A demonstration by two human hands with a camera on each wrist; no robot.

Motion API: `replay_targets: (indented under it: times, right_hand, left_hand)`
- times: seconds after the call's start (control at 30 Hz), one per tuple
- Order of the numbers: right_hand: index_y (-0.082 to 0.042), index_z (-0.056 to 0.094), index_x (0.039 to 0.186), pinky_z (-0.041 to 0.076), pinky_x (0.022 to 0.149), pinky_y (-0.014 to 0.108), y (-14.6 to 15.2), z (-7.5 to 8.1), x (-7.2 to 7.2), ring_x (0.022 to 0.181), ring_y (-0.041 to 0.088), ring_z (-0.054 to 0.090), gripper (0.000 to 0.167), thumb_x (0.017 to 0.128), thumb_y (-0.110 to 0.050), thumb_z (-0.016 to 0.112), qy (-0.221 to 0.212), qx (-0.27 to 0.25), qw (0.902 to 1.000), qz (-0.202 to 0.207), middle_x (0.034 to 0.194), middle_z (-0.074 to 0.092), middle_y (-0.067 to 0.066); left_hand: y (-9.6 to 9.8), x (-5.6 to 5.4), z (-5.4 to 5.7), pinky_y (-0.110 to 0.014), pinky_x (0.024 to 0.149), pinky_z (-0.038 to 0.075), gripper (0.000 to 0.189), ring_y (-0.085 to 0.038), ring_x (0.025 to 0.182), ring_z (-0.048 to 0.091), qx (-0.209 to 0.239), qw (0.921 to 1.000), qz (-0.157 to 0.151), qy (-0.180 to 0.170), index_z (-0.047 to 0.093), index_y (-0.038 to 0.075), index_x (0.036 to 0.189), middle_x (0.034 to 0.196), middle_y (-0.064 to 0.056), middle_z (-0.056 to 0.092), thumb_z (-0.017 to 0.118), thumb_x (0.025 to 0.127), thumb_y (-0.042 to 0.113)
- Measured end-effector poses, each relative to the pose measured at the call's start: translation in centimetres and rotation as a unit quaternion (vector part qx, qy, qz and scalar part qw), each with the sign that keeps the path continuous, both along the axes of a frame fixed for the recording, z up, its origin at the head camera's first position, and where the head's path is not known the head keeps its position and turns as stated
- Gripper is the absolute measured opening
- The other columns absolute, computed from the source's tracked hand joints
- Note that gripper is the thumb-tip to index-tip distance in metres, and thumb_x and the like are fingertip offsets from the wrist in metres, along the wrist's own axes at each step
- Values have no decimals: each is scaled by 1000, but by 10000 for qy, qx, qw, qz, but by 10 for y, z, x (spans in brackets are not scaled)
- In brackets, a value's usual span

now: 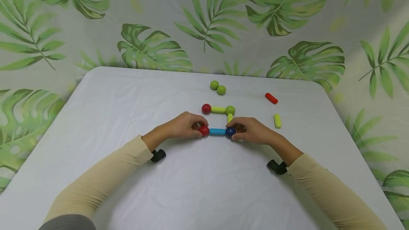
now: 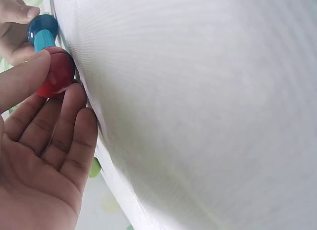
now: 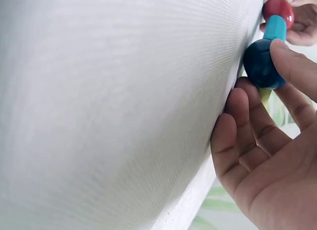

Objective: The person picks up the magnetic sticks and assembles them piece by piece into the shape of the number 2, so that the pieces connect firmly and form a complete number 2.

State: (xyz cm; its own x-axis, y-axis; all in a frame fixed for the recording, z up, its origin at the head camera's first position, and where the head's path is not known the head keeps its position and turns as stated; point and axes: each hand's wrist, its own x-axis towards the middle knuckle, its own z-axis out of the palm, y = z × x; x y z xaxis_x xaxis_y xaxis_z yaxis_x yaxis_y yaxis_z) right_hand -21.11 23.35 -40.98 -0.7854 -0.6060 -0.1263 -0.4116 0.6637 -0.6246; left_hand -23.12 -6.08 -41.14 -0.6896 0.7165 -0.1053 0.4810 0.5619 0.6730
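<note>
My left hand [image 1: 186, 126] grips a red ball [image 1: 204, 131] between thumb and fingers, low on the table. A dark blue ball [image 1: 230, 132] is pinched by my right hand [image 1: 251, 130]. Between these two balls lies a light blue rod [image 1: 217, 132], joining them in a line. From the blue ball a yellow-green rod [image 1: 230, 117], partly hidden by my right hand, runs back to a green ball [image 1: 230, 110]. Another yellow-green rod [image 1: 218, 109] links that ball to a second red ball [image 1: 206, 108]. Both wrist views show thumb and fingers on the balls.
Two loose green balls [image 1: 217, 87] sit together farther back on the white table [image 1: 143, 95]. To the right lie a red rod [image 1: 271, 98] and a loose yellow-green rod [image 1: 277, 121]. A leaf-patterned cloth [image 1: 153, 49] hangs behind the table's far edge.
</note>
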Motion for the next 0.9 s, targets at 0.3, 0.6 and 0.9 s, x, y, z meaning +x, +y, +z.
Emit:
replay_targets:
  times: [0.3, 0.6, 0.9]
  right_hand:
    - [-13, 64, 124, 51, 81, 28, 0, 0, 0, 93, 16, 59, 38, 89, -20, 75, -8, 35, 10000, -31, 105, 67, 6]
    - [-14, 64, 125, 52, 84, 29, -2, 3, 0, 94, 16, 59, 39, 88, -18, 75, -49, 137, 9999, -51, 105, 67, 3]
    - [-12, 65, 124, 54, 88, 35, -1, 3, 0, 97, 18, 61, 38, 87, -15, 76, -28, 130, 9999, 24, 108, 68, 3]
  left_hand:
    - [1, -2, 0, -22, 81, 52, 34, -10, 85, 62, 52, 10000, -64, 24, 67, 10, 122, 106, -3, 71, 72, 88, 10]
    - [0, -5, 2, -22, 82, 52, 34, -10, 85, 62, 37, 9998, -160, 109, 67, 11, 121, 106, -2, 72, 72, 88, 9]
    - [-1, -7, 4, -24, 84, 53, 37, -11, 88, 63, 13, 9995, -314, -18, 67, 9, 125, 115, -4, 71, 71, 89, 8]
